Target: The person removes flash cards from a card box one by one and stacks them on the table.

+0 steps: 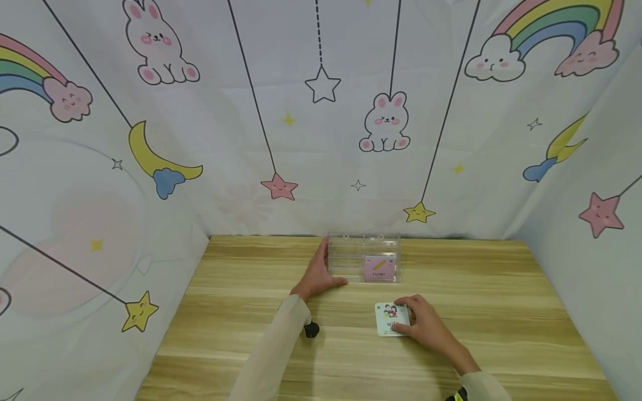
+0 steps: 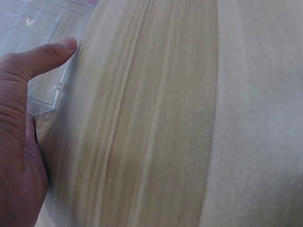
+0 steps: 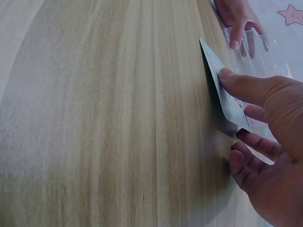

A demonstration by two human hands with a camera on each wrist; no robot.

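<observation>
On the wooden table stands a clear plastic box with a pink card reading "ruler" in its right part. My left hand holds the box's left end, thumb along the front wall. In the left wrist view the left hand lays its thumb against the clear box. A white picture card lies nearer me. My right hand pinches it. In the right wrist view the right hand has its thumb on top and fingers under the tilted card.
Cloth printed with rabbits, stars and rainbows walls the table at the back, left and right. The right wrist view shows my left hand on the box beyond the card. Bare wood lies to both sides.
</observation>
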